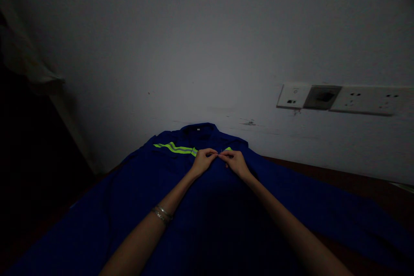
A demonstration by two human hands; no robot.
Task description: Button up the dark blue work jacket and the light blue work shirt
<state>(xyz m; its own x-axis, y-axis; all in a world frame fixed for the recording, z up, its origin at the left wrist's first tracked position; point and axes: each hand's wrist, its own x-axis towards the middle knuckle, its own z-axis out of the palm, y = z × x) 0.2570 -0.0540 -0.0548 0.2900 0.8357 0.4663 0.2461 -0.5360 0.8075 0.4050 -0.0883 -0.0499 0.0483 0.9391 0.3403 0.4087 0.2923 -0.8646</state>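
Observation:
A blue work jacket (136,189) lies spread out with its collar toward the wall and its sleeves out to both sides. A yellow-green reflective band with a grey stripe (177,148) crosses its chest. Over the upper front, my left hand (203,160) and my right hand (235,162) meet fingertip to fingertip. Each is closed in a pinch. What sits between the fingertips is too small and dark to make out. A bracelet (162,214) circles my left wrist.
Behind the jacket rises a pale wall (207,51) with scuff marks. Switches and sockets (359,98) are set into it on the right. A dark reddish table surface (300,167) shows beside the right-hand sleeve. Pale cloth (26,60) hangs at the far left, in deep shadow.

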